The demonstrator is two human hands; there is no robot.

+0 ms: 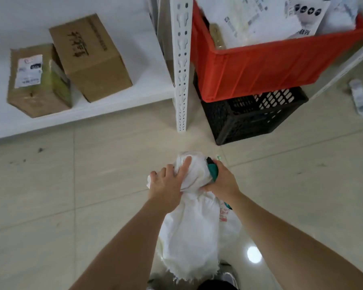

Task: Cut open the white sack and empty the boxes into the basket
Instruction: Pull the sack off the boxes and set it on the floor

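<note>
A white woven sack [194,231] hangs in front of me over the tiled floor, its frayed edge low near my feet. My left hand [168,186] holds the bunched upper end of the sack, index finger stretched across the fabric. My right hand [222,183] grips the sack's neck from the right, with a teal-handled cutter [212,171] held in the same hand against the cloth. A red plastic basket [260,70] full of white parcels stands ahead to the right, on top of a black crate [252,120].
A white perforated shelf post [181,65] rises left of the basket. Two cardboard boxes [88,57] sit on the low white shelf at the left. A white slipper [359,98] lies on the floor at the far right.
</note>
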